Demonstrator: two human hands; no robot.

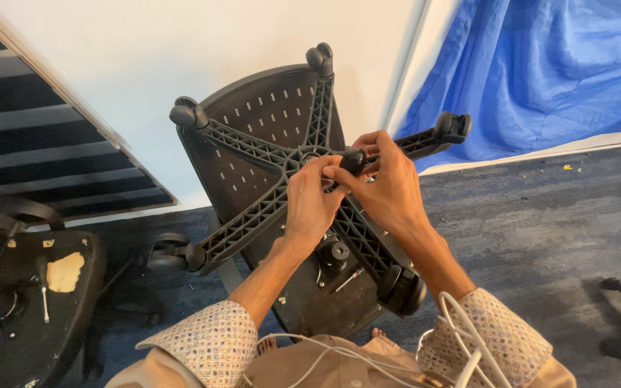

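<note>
Black ribbed plastic, the star base (pixel 282 162) of the upturned chair (pixel 253 136) looks stiff and heavy, so your left hand (pixel 309 205) and right hand (pixel 389 190) pinch its hub.

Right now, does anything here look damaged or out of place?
Yes. The chair lies overturned, its star base facing up while both hands, left hand and right hand, grip a small black part at the hub. At left, a second seat has torn covering with yellow foam showing.
</note>
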